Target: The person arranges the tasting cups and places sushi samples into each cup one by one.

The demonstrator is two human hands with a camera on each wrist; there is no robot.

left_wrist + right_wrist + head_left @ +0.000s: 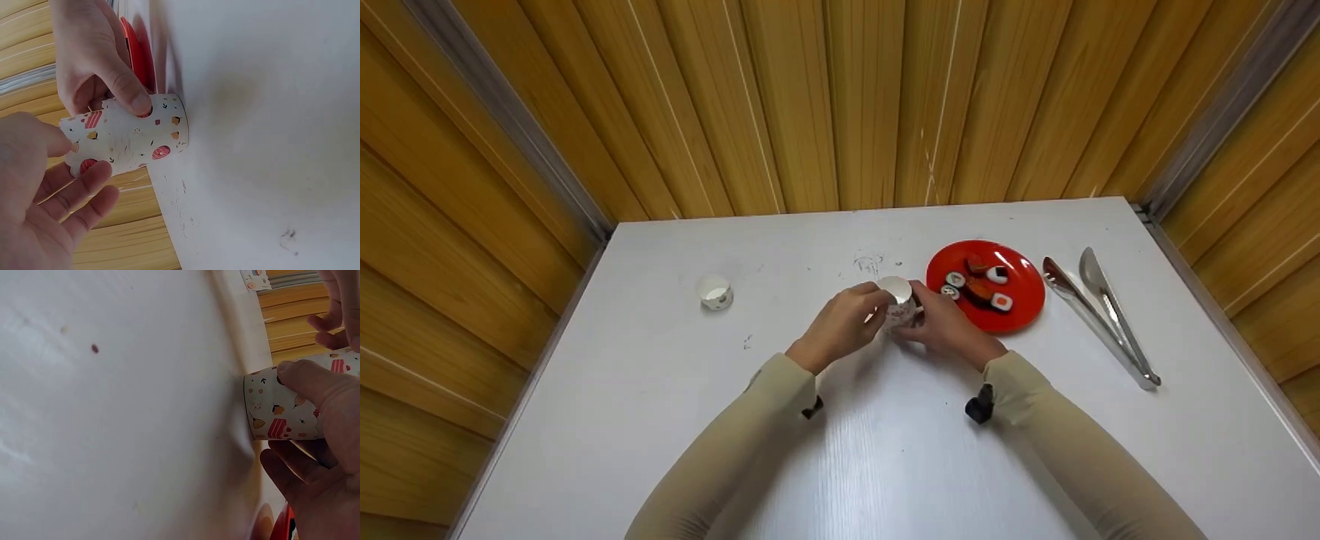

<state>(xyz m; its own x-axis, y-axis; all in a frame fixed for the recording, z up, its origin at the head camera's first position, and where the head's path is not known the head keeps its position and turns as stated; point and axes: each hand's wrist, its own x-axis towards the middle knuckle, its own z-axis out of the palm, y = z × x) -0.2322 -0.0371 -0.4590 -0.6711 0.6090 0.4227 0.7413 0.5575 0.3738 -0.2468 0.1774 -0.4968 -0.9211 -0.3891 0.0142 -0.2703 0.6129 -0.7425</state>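
Observation:
A white paper cup [899, 311] with small red and orange cake and leaf prints stands upright between the two hands, its base at or very near the table. The right hand [949, 324] grips it around the lower part, thumb on one side and fingers on the other. At the rim, the left hand [844, 319] pinches the upper wall between thumb and fingers. A jagged line in the cup's side [126, 126] shows in the left wrist view; whether a second cup is nested inside, I cannot tell.
Another paper cup [715, 293] stands to the left on the white table [645, 390]. On the right, a red plate [1024, 300] carries several toy-like sushi pieces [979, 288]. Metal tongs [1110, 322] lie beyond it. Wood-patterned panels [862, 105] close off the back and sides.

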